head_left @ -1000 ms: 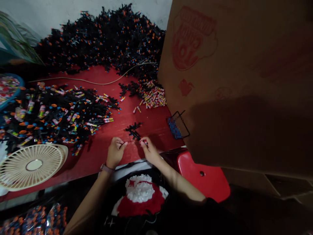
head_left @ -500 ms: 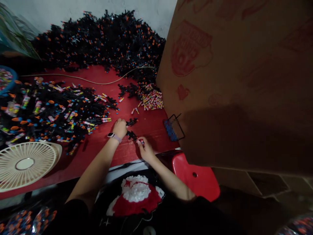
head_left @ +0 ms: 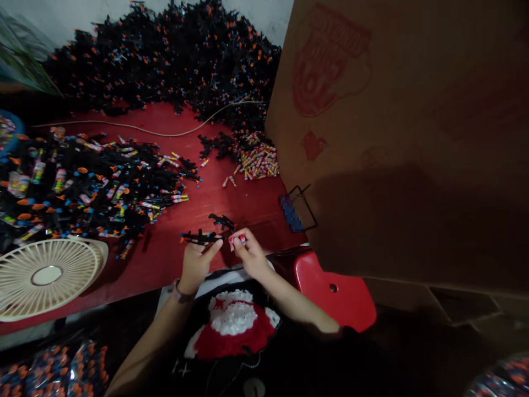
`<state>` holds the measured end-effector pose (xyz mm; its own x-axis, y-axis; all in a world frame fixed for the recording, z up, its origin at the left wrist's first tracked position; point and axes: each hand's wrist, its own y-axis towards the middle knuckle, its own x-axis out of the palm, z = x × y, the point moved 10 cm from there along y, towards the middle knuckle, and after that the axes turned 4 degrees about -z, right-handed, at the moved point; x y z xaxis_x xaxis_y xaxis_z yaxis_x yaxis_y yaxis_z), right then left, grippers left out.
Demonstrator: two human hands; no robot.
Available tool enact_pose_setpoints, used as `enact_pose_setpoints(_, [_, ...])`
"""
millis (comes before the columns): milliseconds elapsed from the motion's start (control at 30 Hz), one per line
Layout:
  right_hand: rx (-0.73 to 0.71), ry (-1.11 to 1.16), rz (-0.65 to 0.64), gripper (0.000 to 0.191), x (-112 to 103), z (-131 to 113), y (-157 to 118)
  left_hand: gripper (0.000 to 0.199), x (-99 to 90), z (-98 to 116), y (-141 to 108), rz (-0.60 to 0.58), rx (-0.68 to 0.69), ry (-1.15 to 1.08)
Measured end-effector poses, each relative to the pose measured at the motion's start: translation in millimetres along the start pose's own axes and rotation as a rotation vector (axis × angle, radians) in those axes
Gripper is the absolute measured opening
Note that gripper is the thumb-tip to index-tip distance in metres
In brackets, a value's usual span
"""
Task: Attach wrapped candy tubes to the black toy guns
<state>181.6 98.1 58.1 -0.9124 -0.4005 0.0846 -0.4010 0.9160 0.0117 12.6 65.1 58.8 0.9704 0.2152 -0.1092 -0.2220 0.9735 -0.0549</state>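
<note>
My left hand [head_left: 197, 264] grips a small black toy gun [head_left: 200, 237] with an orange and blue tip at its left end. Close beside it, my right hand [head_left: 247, 252] pinches a small pink-and-white candy tube [head_left: 237, 241] near the gun's right end. Another black toy gun [head_left: 222, 221] lies on the red table [head_left: 252, 210] just beyond my hands. A pile of pink and yellow candy tubes [head_left: 259, 160] sits farther back, with a couple of loose tubes [head_left: 228, 181] in front of it.
Toy guns with candy tubes [head_left: 95, 182] cover the left side, near a cream fan [head_left: 47, 275]. A large heap of black toy guns [head_left: 173, 60] rises against the wall. A tall cardboard box [head_left: 392, 138] stands at right, above a red stool [head_left: 336, 289]. A cord [head_left: 165, 134] crosses the table.
My left hand has drawn back toward my body, now holding a toy gun level beside my right hand. My right hand stays near its place, its candy tube showing more. The view has shifted slightly.
</note>
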Motion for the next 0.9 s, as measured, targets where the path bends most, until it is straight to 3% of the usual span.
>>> enact_pose_setpoints(300, [-0.044,-0.054,0.008,0.051,6,-37,-8,0.015,-6.3,43,-25,0.081,0.032,-0.05])
enact_pose_setpoints(500, [-0.15,-0.165,0.04,0.032,4,-58,-15,0.018,-11.1,47,-34,0.172,0.023,-0.051])
enact_pose_setpoints(767, [-0.164,-0.112,0.016,0.033,4,-65,-20,0.009,-10.3,72,-44,0.212,0.098,-0.002])
enact_pose_setpoints(900, [-0.164,-0.096,-0.008,0.035,8,-72,-26,0.01,-14.4,76,-54,0.28,0.073,0.042])
